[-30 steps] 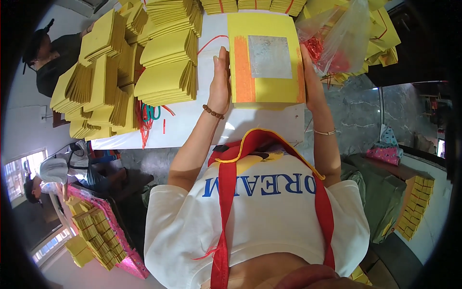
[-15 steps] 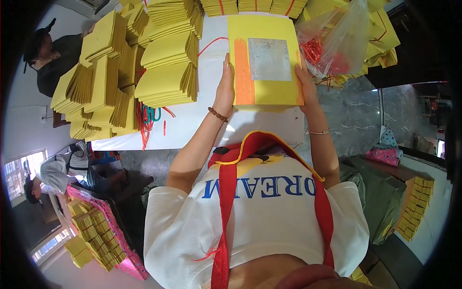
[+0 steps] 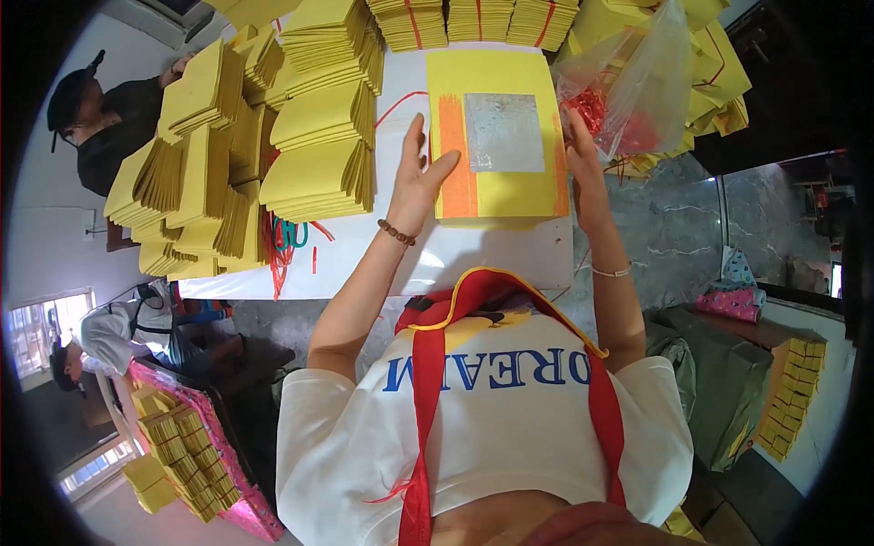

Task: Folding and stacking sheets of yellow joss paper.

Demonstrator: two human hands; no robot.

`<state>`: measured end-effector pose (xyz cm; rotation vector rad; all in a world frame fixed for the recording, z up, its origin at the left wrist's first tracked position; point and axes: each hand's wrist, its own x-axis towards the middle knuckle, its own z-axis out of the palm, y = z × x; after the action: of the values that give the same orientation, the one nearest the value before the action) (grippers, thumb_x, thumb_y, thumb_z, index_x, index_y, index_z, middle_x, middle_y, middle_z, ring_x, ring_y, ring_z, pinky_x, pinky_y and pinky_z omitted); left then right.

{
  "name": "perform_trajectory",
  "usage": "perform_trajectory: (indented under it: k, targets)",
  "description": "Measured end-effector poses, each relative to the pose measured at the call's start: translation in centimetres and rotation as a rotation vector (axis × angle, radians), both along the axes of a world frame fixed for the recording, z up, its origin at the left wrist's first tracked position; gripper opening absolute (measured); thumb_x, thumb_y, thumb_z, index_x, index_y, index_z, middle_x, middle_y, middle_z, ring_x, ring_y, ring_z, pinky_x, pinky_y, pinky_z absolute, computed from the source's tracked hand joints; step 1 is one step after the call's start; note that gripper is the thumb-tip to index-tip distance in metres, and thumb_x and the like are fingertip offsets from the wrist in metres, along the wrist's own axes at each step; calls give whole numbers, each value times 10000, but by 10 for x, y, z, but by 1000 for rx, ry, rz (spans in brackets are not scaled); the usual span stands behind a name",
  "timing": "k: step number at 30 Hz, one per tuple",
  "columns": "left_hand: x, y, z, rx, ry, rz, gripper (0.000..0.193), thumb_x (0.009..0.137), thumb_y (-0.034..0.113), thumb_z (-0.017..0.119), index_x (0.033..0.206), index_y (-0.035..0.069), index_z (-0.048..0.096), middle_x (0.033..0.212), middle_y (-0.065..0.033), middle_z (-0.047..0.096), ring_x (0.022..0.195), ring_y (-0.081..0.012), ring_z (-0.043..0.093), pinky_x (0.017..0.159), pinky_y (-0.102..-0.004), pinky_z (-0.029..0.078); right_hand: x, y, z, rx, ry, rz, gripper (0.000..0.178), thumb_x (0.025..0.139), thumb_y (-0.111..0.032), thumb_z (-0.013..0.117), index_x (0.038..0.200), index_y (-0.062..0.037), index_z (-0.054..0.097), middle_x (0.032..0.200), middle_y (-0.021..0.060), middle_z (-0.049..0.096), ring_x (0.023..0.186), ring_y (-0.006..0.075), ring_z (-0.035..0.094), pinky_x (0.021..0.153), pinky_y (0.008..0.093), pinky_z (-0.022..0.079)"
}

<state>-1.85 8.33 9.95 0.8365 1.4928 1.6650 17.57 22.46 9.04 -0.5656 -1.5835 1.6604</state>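
A stack of yellow paper (image 3: 503, 196) lies on the white table in front of me. Its top sheet carries a silver-grey foil square (image 3: 503, 133) and an orange band down each side. My left hand (image 3: 417, 187) is at the stack's left edge, fingers stretched out and thumb apart, the thumb tip reaching over the orange band. At the right edge, my right hand (image 3: 587, 177) stands upright with its fingers extended. Neither hand is wrapped round the stack; whether the right one touches it I cannot tell.
Folded yellow paper bundles (image 3: 319, 177) are piled on the left, beside teal-handled scissors (image 3: 291, 235) and red strips (image 3: 280, 264). Tied bundles (image 3: 480, 23) line the back. A clear plastic bag (image 3: 637, 91) holding red material stands at right. Two other people (image 3: 118, 118) are at left.
My left hand has loosened from the stack's side, its thumb now spread over the top sheet. My right hand's fingers have straightened along the right edge. The whole view has shifted slightly.
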Motion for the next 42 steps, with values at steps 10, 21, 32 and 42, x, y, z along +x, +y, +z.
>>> perform_trajectory:
  k: [10,21,32,42]
  targets:
    - [6,-26,40,106,1310,-237,501,767,328,646,1166,49,528,1223,-150,474,1133,-326,421,942,-424,308,17,-4,6,602,-307,171,339,862,-213,497,1157,-67,576,1304,87,485,1327,311,243,1089,425,149]
    - [-2,-25,49,67,1424,-342,467,753,343,659,1134,89,568,1069,-59,594,943,-231,521,824,-352,362,12,-4,-1,455,-176,193,464,959,-325,271,1111,-33,598,1298,90,485,1343,263,186,1094,387,132]
    - [-10,-14,49,51,994,-265,190,815,234,610,825,49,654,716,-103,606,658,-251,565,591,-350,443,12,-1,-4,355,-105,229,658,934,-466,142,1094,-14,593,1238,123,530,1350,276,154,1099,408,58]
    - [-21,-14,56,-156,846,-374,231,851,219,593,932,13,659,802,-95,635,698,-162,574,635,-275,446,10,-2,-8,268,-89,215,742,912,-561,142,1148,5,560,1194,120,544,1309,225,238,1102,395,42]
